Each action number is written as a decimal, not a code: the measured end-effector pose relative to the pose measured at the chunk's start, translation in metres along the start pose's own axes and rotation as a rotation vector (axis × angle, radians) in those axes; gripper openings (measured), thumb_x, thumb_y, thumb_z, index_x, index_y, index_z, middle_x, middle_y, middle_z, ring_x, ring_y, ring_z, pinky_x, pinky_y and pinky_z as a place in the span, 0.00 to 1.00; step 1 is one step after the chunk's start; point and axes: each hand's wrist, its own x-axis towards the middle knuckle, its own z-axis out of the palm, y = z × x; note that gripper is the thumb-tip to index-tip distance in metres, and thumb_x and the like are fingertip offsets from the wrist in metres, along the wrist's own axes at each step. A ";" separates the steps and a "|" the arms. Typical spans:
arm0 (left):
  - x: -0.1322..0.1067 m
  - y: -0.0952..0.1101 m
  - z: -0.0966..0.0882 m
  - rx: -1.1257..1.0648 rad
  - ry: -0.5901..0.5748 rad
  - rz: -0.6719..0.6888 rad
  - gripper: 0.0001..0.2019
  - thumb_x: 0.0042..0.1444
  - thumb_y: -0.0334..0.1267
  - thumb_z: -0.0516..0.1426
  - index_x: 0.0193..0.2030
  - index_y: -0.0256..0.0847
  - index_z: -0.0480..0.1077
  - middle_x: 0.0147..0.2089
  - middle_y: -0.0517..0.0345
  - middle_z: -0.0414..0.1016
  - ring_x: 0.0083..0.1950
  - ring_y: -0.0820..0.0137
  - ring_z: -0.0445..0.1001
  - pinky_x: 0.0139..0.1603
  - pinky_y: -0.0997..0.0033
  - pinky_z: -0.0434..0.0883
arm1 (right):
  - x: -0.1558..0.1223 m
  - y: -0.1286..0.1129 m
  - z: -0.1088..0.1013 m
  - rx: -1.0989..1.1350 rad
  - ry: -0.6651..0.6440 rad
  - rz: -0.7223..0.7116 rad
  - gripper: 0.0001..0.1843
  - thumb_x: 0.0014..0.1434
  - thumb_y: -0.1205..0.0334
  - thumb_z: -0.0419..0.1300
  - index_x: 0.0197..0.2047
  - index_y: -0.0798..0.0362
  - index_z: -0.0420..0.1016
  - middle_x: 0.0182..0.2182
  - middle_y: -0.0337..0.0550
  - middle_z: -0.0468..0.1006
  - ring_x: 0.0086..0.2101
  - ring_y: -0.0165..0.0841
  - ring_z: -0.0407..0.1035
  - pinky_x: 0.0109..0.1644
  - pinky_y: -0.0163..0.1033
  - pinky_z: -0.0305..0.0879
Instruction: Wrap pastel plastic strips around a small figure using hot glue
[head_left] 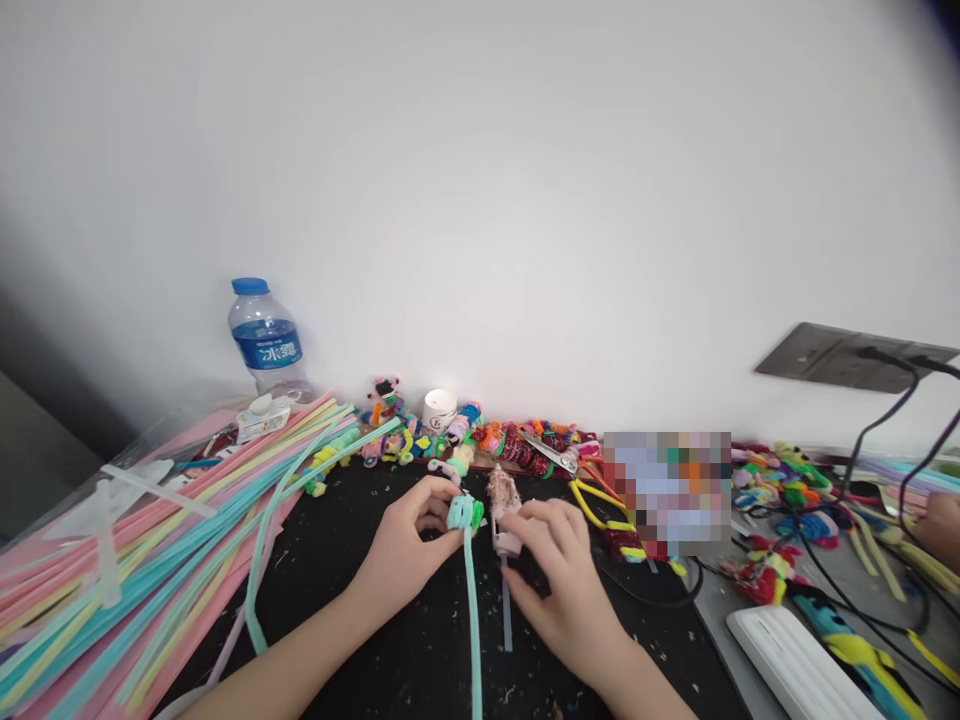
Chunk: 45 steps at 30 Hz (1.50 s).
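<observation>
Between the thumb and fingers of my left hand (416, 530) is a small coiled bundle of pipe cleaner (460, 513), light blue with bright green at its right side. A long light-blue strand (473, 620) hangs from it toward me. Just to the right, my right hand (555, 570) is closed on a pinkish hot glue gun (506, 540), fingertips over its body and thumb low beside it. The gun's nozzle end points at the wall and looks crusted. A clear glue stick (507, 610) sticks out of its near end. Its handle is hidden.
Many pastel pipe cleaners (172, 560) lie at left, before a water bottle (266, 340). Finished pipe-cleaner figures, a paper cup (439, 409) and scissors (551, 455) line the wall. Black cables (855, 470) run from the socket (832, 355) past a white power strip (802, 660). Another person's hand (941, 525) is far right.
</observation>
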 end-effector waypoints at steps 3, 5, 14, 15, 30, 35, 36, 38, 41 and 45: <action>-0.001 0.002 0.002 0.054 -0.014 0.002 0.11 0.45 0.28 0.58 0.37 0.41 0.65 0.31 0.62 0.70 0.33 0.70 0.71 0.35 0.72 0.70 | 0.000 -0.018 0.002 0.069 -0.082 -0.122 0.24 0.54 0.72 0.58 0.54 0.47 0.65 0.42 0.46 0.67 0.43 0.40 0.60 0.48 0.48 0.59; -0.003 0.002 0.003 0.088 -0.020 0.002 0.12 0.44 0.26 0.57 0.37 0.41 0.66 0.30 0.62 0.70 0.32 0.71 0.71 0.34 0.72 0.69 | 0.000 -0.026 0.004 0.094 -0.100 -0.180 0.20 0.54 0.68 0.60 0.51 0.48 0.67 0.41 0.45 0.68 0.41 0.39 0.61 0.44 0.45 0.61; -0.005 0.002 0.004 0.172 -0.042 0.054 0.12 0.45 0.27 0.56 0.38 0.41 0.67 0.33 0.60 0.71 0.34 0.70 0.71 0.36 0.70 0.71 | -0.001 -0.019 0.006 0.150 0.053 -0.187 0.11 0.59 0.70 0.56 0.45 0.51 0.72 0.34 0.43 0.74 0.36 0.35 0.67 0.39 0.42 0.63; -0.005 0.001 0.004 0.172 -0.043 0.059 0.12 0.45 0.27 0.56 0.38 0.41 0.67 0.33 0.60 0.71 0.34 0.69 0.71 0.37 0.70 0.71 | 0.000 -0.017 0.006 0.150 0.085 -0.183 0.12 0.58 0.71 0.56 0.45 0.51 0.73 0.33 0.43 0.75 0.35 0.35 0.67 0.38 0.42 0.64; -0.007 0.004 0.002 0.198 -0.099 0.116 0.12 0.45 0.28 0.59 0.38 0.41 0.69 0.35 0.59 0.72 0.35 0.70 0.71 0.39 0.70 0.70 | 0.000 -0.004 0.007 0.248 0.240 0.029 0.05 0.57 0.70 0.58 0.32 0.51 0.71 0.27 0.40 0.73 0.31 0.35 0.67 0.35 0.41 0.62; -0.007 0.004 0.003 0.188 -0.134 0.112 0.12 0.46 0.29 0.59 0.39 0.42 0.70 0.36 0.58 0.73 0.36 0.69 0.71 0.40 0.70 0.70 | -0.002 -0.001 0.007 0.243 0.251 0.076 0.06 0.59 0.68 0.56 0.30 0.51 0.70 0.26 0.40 0.72 0.30 0.35 0.67 0.34 0.40 0.62; -0.007 0.003 0.003 0.183 -0.140 0.109 0.12 0.46 0.29 0.59 0.40 0.42 0.70 0.37 0.58 0.74 0.36 0.69 0.71 0.40 0.69 0.70 | -0.002 0.000 0.007 0.243 0.254 0.087 0.06 0.59 0.68 0.56 0.30 0.51 0.70 0.26 0.40 0.72 0.30 0.35 0.67 0.34 0.40 0.62; -0.007 0.003 0.003 0.171 -0.152 0.102 0.13 0.46 0.30 0.59 0.40 0.42 0.71 0.38 0.58 0.75 0.36 0.68 0.71 0.40 0.69 0.70 | -0.002 0.000 0.007 0.240 0.260 0.104 0.06 0.58 0.67 0.56 0.30 0.51 0.70 0.26 0.40 0.72 0.30 0.35 0.67 0.34 0.40 0.62; -0.007 0.003 0.003 0.143 -0.171 0.089 0.12 0.45 0.30 0.59 0.39 0.42 0.70 0.39 0.57 0.75 0.37 0.68 0.72 0.41 0.69 0.70 | -0.002 0.001 0.007 0.233 0.272 0.117 0.06 0.58 0.67 0.56 0.30 0.51 0.69 0.26 0.40 0.72 0.30 0.34 0.67 0.34 0.40 0.62; -0.007 0.003 0.002 0.127 -0.183 0.092 0.10 0.46 0.30 0.60 0.37 0.41 0.70 0.40 0.55 0.75 0.39 0.66 0.72 0.42 0.68 0.70 | -0.002 0.002 0.008 0.234 0.267 0.115 0.06 0.59 0.67 0.55 0.30 0.51 0.69 0.26 0.40 0.71 0.30 0.34 0.67 0.33 0.40 0.62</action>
